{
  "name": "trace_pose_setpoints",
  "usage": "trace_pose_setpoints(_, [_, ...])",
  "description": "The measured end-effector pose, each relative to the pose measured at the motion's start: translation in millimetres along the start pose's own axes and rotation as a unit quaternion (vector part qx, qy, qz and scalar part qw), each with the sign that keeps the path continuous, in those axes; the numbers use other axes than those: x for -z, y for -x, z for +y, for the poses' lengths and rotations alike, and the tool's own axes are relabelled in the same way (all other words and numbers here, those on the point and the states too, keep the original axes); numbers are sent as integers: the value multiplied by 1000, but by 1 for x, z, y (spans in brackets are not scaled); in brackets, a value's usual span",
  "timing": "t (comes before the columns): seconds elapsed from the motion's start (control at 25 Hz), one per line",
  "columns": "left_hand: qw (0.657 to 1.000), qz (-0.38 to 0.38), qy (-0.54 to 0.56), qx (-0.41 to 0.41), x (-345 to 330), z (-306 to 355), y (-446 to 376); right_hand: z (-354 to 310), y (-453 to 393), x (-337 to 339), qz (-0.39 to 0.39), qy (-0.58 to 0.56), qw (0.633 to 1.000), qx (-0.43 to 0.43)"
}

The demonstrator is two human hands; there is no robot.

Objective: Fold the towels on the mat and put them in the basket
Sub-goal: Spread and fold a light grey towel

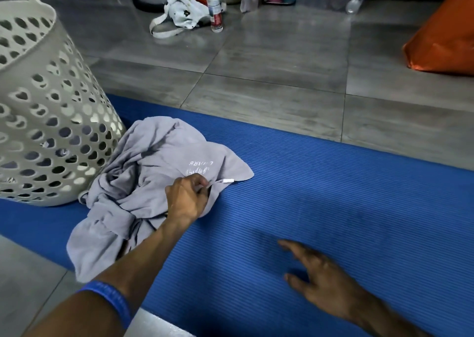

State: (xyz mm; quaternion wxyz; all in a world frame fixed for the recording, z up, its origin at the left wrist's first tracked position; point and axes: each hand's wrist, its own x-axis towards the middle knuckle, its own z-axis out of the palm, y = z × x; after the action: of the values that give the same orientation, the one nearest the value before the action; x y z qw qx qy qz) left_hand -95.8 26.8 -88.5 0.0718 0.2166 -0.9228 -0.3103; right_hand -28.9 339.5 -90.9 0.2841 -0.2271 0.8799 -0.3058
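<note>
A crumpled grey towel (159, 182) lies on the blue mat (333, 208), under and around the left hand (187, 198), whose curled fingers pinch the cloth near its white tag (228, 180). Beyond that hand's outer side the perforated basket (46, 121) touches the towel. The right hand (323, 280) hovers spread over bare mat

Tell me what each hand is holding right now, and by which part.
The left hand pinches the crumpled grey towel at its edge, beside the small white tag. The right hand holds nothing; its fingers are spread over the blue mat.
</note>
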Motion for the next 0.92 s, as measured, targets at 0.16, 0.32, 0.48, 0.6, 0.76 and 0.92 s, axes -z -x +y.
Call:
trace_pose_setpoints(0.16, [993, -82, 80, -41, -19, 34, 30, 11, 9, 12, 26, -36, 999, -6])
trace_pose_setpoints(0.32, [971, -180, 64, -141, -40, 96, 75, 26, 31, 23, 49, -71, 996, -28])
trace_pose_setpoints(0.48, [931, -263, 60, -244, -64, 172, 135, 46, 62, 33, 131, -199, 968, -74])
trace_pose_setpoints(0.6, [891, -353, 157, -237, -78, 212, 171, 72, 94, 32, 200, -130, 968, -76])
trace_pose_setpoints(0.76, [901, -312, 164, -252, -99, 230, 203, 109, 134, 29, 271, 13, 959, -78])
trace_pose_setpoints(0.92, [901, -212, 89, -368, -100, 223, 223, 94, 160, 66, 369, -138, 917, -62])
